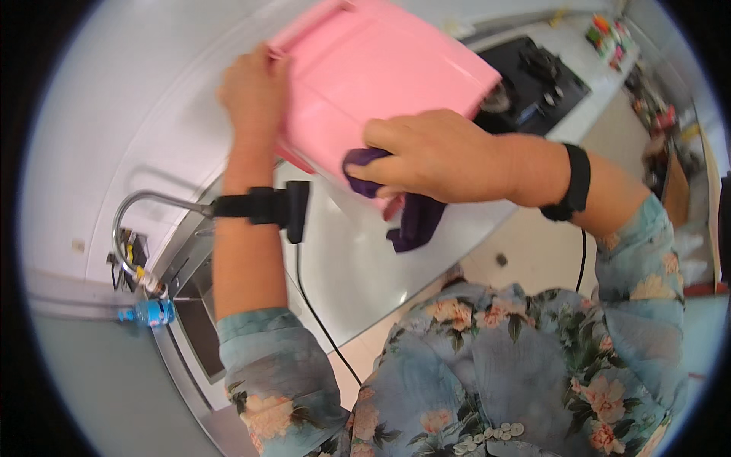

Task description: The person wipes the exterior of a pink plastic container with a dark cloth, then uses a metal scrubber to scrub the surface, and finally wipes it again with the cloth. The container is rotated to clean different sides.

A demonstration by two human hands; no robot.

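Observation:
A large pink plastic box or bin (365,68) is tilted above the countertop, its smooth face towards me. My left hand (254,85) grips its left edge, the fingertips partly hidden behind it. In my right hand (437,154) is a bunched dark purple cloth (422,220), pressed near the lower edge of the pink face. One end of the cloth hangs below my fingers. A black strap with a small device (280,210) circles my left forearm, and another black strap (574,180) is on my right wrist.
The white countertop (354,274) runs beneath the box. To the left is a steel sink (200,331) with a curved faucet (128,205) and a blue bottle (151,313) beside it. A black cooktop (537,85) lies behind, at right. Black cables hang by both arms.

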